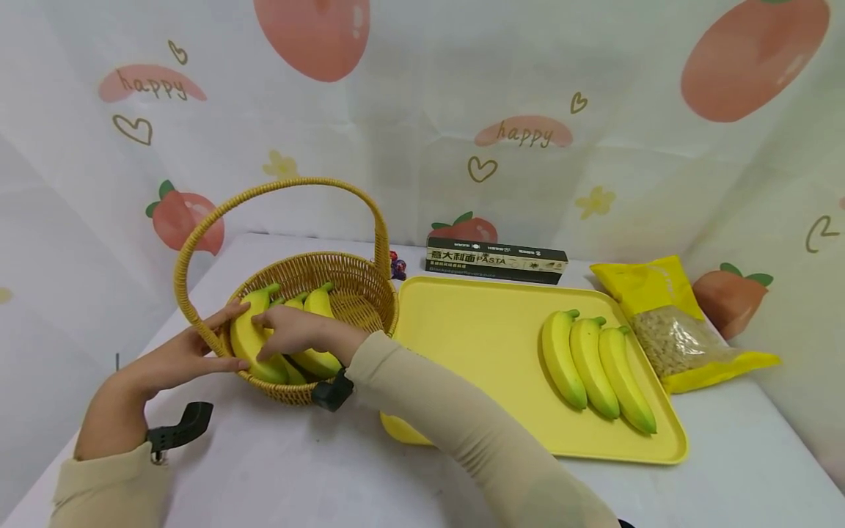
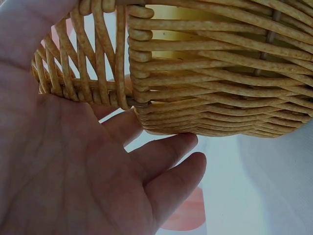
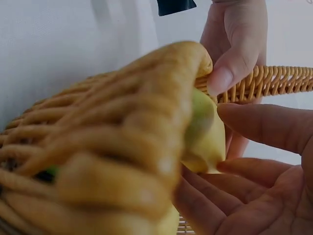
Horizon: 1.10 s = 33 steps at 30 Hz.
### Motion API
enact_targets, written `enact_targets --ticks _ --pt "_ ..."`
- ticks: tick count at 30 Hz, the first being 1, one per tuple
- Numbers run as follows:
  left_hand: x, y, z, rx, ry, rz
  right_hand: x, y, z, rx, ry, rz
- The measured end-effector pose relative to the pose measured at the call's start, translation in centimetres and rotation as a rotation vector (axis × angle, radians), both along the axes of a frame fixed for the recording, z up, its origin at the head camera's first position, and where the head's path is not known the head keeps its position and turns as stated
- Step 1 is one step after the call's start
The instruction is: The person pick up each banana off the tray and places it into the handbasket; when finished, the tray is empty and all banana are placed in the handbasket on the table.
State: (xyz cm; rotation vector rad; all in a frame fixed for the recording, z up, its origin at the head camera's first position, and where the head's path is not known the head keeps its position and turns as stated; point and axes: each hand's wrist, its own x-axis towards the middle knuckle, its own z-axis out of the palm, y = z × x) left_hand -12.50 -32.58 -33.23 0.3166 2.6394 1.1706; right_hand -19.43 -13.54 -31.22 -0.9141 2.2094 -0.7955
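A wicker basket with a tall arched handle stands at the left, with several yellow bananas in it. My left hand holds the basket's left side by the handle's base. Its thumb lies over the rim, and the other fingers reach round the outside of the weave. My right hand reaches in over the rim and pinches the leftmost banana between thumb and fingers. In the right wrist view that banana is partly hidden behind the blurred rim.
Right of the basket lies a yellow tray with three bananas on its right side. A dark pasta box stands behind the tray. A yellow bag leans at the tray's right edge. Small wrapped sweets lie behind the basket.
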Motion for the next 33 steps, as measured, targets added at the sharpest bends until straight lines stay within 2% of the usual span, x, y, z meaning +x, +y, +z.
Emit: enact_targets --ticks 6,9,12,19,26,33 --pt "-0.1 0.0 -0.1 0.014 -0.006 -0.007 -0.4 0.7 0.0 0.012 -0.027 0.025" --pt "-0.2 0.1 -0.2 0.021 -0.011 -0.009 -0.3 1.7 0.6 -0.009 -0.044 0.016" --pt "-0.3 0.2 -0.2 0.025 -0.011 -0.012 0.0 3.2 1.6 -0.074 -0.063 0.01" --pt "-0.2 0.1 -0.1 0.011 -0.008 -0.003 0.8 8.1 2.6 -0.219 -0.082 -0.015" --pt "0.0 -0.1 -0.3 0.013 -0.007 0.007 1.4 13.5 2.2 -0.388 -0.104 -0.105" --pt "-0.2 -0.1 -0.2 0.017 -0.004 0.009 1.8 19.6 1.5 -0.495 -0.064 -0.177"
